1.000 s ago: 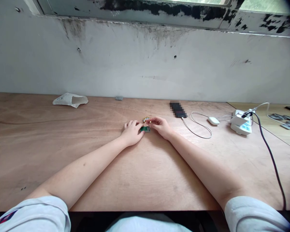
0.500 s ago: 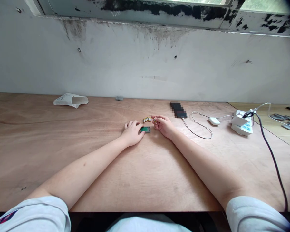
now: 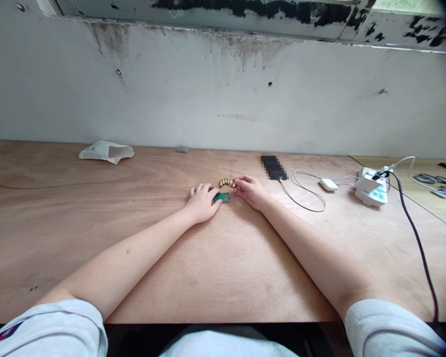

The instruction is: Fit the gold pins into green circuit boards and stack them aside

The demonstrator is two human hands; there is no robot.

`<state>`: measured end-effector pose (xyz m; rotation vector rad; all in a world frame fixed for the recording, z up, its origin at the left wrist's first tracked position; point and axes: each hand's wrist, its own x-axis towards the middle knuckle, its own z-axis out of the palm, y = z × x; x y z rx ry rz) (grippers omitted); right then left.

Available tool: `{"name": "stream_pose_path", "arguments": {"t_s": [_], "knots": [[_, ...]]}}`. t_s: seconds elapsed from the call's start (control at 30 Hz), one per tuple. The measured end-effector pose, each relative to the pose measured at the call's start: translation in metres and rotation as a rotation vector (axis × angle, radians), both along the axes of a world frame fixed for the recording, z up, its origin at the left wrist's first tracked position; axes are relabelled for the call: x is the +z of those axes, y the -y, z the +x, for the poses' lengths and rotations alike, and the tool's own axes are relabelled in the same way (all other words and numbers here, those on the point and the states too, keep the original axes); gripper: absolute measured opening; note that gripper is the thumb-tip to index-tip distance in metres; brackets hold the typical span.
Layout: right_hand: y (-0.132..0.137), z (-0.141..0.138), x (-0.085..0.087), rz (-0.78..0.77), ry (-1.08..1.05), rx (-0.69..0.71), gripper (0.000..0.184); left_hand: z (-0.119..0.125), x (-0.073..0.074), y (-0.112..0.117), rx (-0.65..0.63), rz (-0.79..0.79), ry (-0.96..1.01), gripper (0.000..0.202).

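A small green circuit board (image 3: 223, 197) with a grey edge lies on the table in front of me. My left hand (image 3: 202, 204) grips its left end, thumb on the near side and fingers beyond. Just behind the board, several small cylinders (image 3: 226, 182), gold and white like little batteries, stand in a short curved row. At the right end of that row, my right hand (image 3: 250, 191) pinches another small battery-like cylinder (image 3: 234, 185) between thumb and fingertips. Its markings are too small to read.
A black phone (image 3: 274, 167), partly pixelated, lies behind my right hand, its white cable (image 3: 308, 208) looping right. Farther right are a white case (image 3: 328, 185), a power strip (image 3: 371, 193) and a black cord (image 3: 418, 238). A white paper bag (image 3: 106, 151) and grey piece (image 3: 182, 149) lie near the wall.
My right hand has shifted slightly left, bringing its cylinder to the right end of the row. My left hand stays on the circuit board. The whole view has tilted a little.
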<state>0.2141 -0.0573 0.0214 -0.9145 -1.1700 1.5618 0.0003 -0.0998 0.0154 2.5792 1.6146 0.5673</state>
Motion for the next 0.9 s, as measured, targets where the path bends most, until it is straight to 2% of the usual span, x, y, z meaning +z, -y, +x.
{"name": "stream_pose_path", "arguments": {"t_s": [0.3,0.47,0.63,0.77,0.83,0.9], "knots": [[0.006,-0.009,-0.006,0.462,0.539,0.037,0.025,0.0,0.001,0.0,0.007,-0.019,0.003,0.033],[0.007,-0.013,-0.009,0.59,0.754,0.026,0.021,0.0,0.001,0.0,0.008,-0.017,0.003,0.034],[0.01,-0.015,-0.01,0.723,0.843,-0.022,0.02,0.0,0.001,-0.001,0.005,-0.019,0.002,0.034],[0.017,-0.012,-0.007,0.86,0.817,0.083,0.022,0.0,0.0,0.0,0.005,-0.014,0.0,0.033],[0.018,-0.01,-0.006,0.869,0.802,0.101,0.021,-0.001,0.0,0.0,0.0,-0.01,-0.002,0.033],[0.016,-0.007,-0.007,0.8,0.78,0.059,0.019,-0.001,0.0,0.0,-0.001,-0.007,-0.004,0.033]]}}
